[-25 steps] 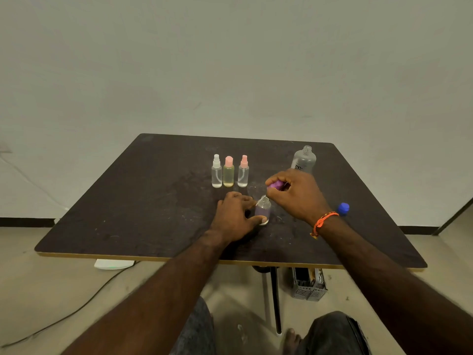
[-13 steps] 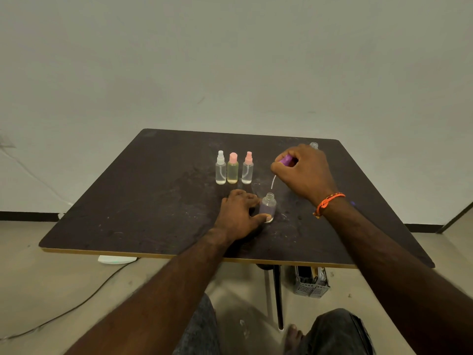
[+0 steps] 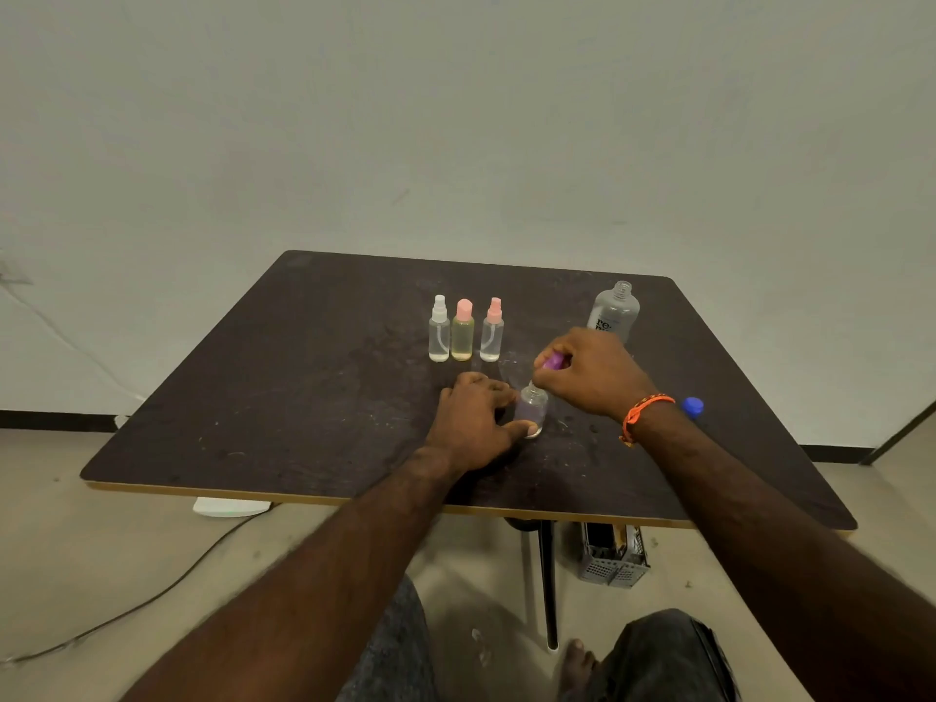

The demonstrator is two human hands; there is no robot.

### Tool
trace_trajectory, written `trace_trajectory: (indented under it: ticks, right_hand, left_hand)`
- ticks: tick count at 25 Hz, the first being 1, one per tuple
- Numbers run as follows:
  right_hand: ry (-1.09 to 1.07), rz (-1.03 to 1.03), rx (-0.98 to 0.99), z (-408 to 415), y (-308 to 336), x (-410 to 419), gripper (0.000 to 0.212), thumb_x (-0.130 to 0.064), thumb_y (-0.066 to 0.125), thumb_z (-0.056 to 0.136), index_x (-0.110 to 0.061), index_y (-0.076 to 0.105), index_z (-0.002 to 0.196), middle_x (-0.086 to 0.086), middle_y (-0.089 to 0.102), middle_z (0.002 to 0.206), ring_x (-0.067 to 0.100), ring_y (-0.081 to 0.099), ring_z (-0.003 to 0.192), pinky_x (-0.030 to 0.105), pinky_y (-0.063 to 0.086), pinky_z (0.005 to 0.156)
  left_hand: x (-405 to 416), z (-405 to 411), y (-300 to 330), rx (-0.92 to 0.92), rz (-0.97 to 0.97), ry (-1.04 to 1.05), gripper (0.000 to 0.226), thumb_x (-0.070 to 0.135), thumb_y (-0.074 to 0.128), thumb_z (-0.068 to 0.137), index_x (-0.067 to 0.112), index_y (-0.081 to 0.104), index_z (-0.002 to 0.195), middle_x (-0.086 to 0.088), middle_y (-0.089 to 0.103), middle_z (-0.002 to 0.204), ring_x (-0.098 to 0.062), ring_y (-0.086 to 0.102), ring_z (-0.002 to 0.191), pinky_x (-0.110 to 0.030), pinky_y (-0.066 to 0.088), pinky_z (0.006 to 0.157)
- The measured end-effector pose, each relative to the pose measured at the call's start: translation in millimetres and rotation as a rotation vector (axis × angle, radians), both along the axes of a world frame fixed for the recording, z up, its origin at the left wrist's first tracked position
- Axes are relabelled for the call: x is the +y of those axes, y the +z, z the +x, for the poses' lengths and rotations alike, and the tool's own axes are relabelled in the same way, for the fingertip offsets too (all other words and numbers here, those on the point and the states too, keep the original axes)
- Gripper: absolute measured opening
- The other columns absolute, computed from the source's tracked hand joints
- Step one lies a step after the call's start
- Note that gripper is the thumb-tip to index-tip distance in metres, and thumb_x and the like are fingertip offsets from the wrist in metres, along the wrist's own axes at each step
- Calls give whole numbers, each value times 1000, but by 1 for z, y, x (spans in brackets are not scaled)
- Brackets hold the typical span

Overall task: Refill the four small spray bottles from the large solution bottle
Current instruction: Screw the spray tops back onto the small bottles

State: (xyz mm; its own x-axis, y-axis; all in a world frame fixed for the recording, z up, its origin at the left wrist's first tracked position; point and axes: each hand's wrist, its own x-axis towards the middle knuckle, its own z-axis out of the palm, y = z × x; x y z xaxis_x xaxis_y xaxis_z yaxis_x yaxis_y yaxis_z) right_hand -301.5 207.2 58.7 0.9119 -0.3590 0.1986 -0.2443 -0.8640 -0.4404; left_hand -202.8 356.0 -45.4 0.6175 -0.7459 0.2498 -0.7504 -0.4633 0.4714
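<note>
My left hand (image 3: 473, 425) grips a small purple-tinted spray bottle (image 3: 532, 411) that stands upright on the dark table (image 3: 304, 397). Just above its open neck my right hand (image 3: 592, 372) pinches the purple spray cap (image 3: 553, 361). Three other small spray bottles stand in a row behind: a white-capped one (image 3: 439, 329), a yellow-tinted pink-capped one (image 3: 463, 330) and a clear pink-capped one (image 3: 492, 330). The large clear solution bottle (image 3: 614, 311) stands uncapped at the back right. Its blue cap (image 3: 693, 406) lies on the table by my right wrist.
A grey crate (image 3: 614, 557) sits on the floor under the table beside the table leg (image 3: 547, 585). A white device (image 3: 230, 506) and a cable (image 3: 126, 605) lie on the floor at the left. My knees are below the front edge.
My right hand lifted the purple cap up and away from the small bottle, then brought it back down close over the neck. My left hand kept hold of the bottle.
</note>
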Motion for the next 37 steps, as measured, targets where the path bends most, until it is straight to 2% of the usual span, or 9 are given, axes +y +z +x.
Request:
trace_trajectory:
  ticks: [6,12,15,18,24,29,32,35,37]
  right_hand:
    - [35,68,120,1,-16,-1,19,-23,75,87,-19,70,104,-4,66,105,11,62,94,23,48,83]
    - [-102,99,36,2,-27,3,29,-43,81,78,-21,62,82,-5,64,80,11,61,76,24,49,66]
    - [-37,165,32,-4,-33,7,52,-51,79,77,-21,59,114,-10,61,110,10,60,97,28,52,82]
    - [100,246,-31,-8,-33,8,60,-26,70,92,-21,43,145,-6,58,138,10,56,123,36,50,104]
    - [-107,181,-87,-3,-31,11,67,-39,81,80,-21,48,136,-7,67,98,10,66,91,35,57,90]
    - [78,279,-82,-4,-33,11,71,-22,71,90,-21,33,150,-1,56,143,15,55,128,40,47,108]
    - [-19,244,-129,-6,-35,9,58,-22,73,89,-24,46,140,-3,70,115,11,66,105,40,55,98]
    - [-100,157,-121,-5,-36,11,70,-42,83,77,-22,46,133,-7,68,96,7,66,87,34,58,85]
    - [-24,240,-70,-5,-39,12,89,-48,83,74,-22,35,145,-4,63,123,11,63,108,33,55,94]
  left_hand:
    - [-7,6,-5,20,4,-6,47,76,66,79,35,69,103,16,65,103,-14,52,112,-52,50,96]
    - [-10,3,-10,113,-79,7,56,58,76,86,30,69,134,7,67,133,-17,47,131,-54,43,108]
    - [-8,0,-9,139,-152,-2,34,50,79,86,35,75,116,12,72,112,-17,53,121,-53,46,103]
    - [-8,-4,-5,108,-112,12,41,51,77,88,31,74,124,10,72,121,-17,51,125,-46,43,103]
    - [-10,-7,-3,120,-51,54,54,56,75,89,21,70,130,3,68,119,-18,50,123,-50,45,103]
    - [-8,-5,-4,138,-66,29,47,55,74,88,29,72,128,8,70,125,-16,50,125,-52,44,106]
    - [-9,-7,-3,110,-68,27,49,56,74,89,26,71,129,7,70,126,-17,51,125,-49,45,103]
    - [-10,-8,-7,110,-44,38,44,65,71,85,28,73,110,5,70,108,-17,55,112,-49,51,96]
    - [-9,-6,-10,131,-87,51,43,71,64,79,31,69,92,13,66,94,-14,59,101,-50,54,91]
